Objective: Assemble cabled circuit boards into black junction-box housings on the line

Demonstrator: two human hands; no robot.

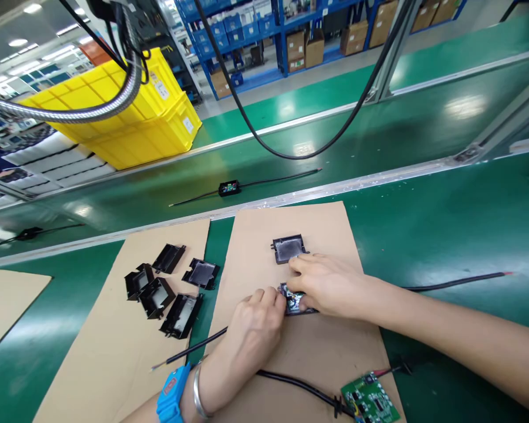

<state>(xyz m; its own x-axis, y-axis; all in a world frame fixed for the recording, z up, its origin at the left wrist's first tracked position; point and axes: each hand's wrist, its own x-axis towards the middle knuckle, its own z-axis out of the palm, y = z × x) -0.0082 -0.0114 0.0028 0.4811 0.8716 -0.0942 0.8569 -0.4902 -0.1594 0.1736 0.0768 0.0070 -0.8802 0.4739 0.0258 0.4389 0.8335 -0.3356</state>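
A black plastic case with a circuit board in it lies on the cardboard sheet. My left hand is closed at the case's left side, and its fingertips are partly hidden. From above and the right, my right hand grips the case, with fingers and thumb over the board. Just beyond them lies a black case half, its hollow side up. A black cable passes under my left hand, and another cable runs off to the right. Nearer me is a green circuit board with wires attached.
Several black case parts sit on a second cardboard sheet at left. Past the metal rail, a wired case lies on a green surface. A black cable loop hangs ahead; yellow crates stand at back left.
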